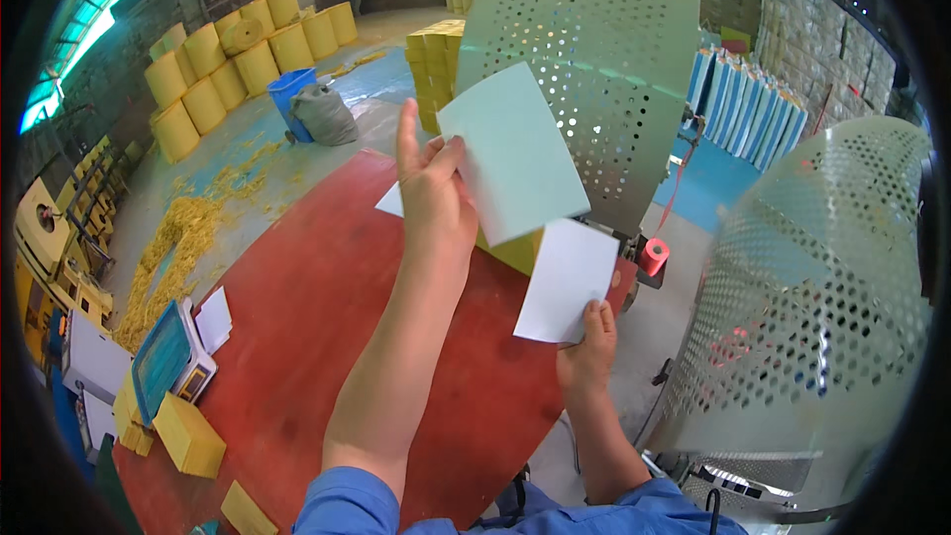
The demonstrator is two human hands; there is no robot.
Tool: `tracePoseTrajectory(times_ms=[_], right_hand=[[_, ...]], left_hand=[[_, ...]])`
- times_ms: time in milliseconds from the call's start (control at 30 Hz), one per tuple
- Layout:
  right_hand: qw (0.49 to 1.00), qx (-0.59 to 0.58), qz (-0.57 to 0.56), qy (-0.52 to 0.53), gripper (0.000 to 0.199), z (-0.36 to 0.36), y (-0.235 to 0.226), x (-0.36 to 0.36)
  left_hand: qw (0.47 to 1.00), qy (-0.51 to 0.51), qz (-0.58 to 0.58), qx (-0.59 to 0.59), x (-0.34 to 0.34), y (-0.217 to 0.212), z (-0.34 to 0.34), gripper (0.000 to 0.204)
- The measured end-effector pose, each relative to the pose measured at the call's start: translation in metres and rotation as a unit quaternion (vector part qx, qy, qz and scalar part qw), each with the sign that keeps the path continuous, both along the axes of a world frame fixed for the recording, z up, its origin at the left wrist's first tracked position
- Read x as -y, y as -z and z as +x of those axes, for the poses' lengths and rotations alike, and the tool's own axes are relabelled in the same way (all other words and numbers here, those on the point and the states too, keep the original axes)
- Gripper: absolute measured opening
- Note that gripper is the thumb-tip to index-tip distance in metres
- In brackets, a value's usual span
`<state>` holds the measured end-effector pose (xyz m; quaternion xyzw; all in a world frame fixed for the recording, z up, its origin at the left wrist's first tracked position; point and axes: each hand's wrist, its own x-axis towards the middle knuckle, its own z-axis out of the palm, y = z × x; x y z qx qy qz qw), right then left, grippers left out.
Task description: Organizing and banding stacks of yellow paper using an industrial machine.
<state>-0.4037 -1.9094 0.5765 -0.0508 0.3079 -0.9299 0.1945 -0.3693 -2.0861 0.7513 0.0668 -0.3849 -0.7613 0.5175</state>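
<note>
We log the big items first. Two perforated pale-green metal guards fill the right side: the near guard (822, 297) and the far guard (584, 50) curving up behind the hands. Below them lies a red work table (307, 337), round-edged, with yellow blocks (188, 434) and a tilted blue-topped scale (168, 357) at its left end. Beyond, on the floor, stand yellow rolls (233, 50) stacked by the wall, a blue bin (290, 94) and a spill of yellow shreds (183, 238).

Now the smaller things. Our left hand (434, 200) is raised over the table, fingers closed in a pinch on the left edge of a pale green sheet (515, 154), index finger pointing up. Our right hand (586, 352) sits lower, thumb and fingers nipping the bottom edge of a white sheet (567, 279). A red spool (654, 256) sits just beside that sheet, on the machine.

Our reading of the sheets: both look thin, very light, and flexible; each stands flat from an edge grip, so we judge them card-like rather than limp. Easily creased or torn, so a soft pinch at the edge or corner seems the right hold.
</note>
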Motion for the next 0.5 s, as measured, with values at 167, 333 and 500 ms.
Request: tracePoseTrajectory(times_ms=[167,333,500], right_hand=[[0.997,0.021,-0.015,-0.074,0.014,-0.022,0.035,0.033],[0.995,0.056,0.04,-0.07,0.016,-0.03,0.04,0.042],[0.997,0.026,0.055,-0.045,0.017,-0.036,0.05,0.047]], left_hand=[[0.988,-0.056,0.031,0.137,0.082,0.056,-0.087,0.036],[0.916,-0.21,-0.14,0.313,0.097,0.08,-0.103,0.024],[0.789,-0.304,-0.264,0.464,0.105,0.087,-0.097,0.018]])
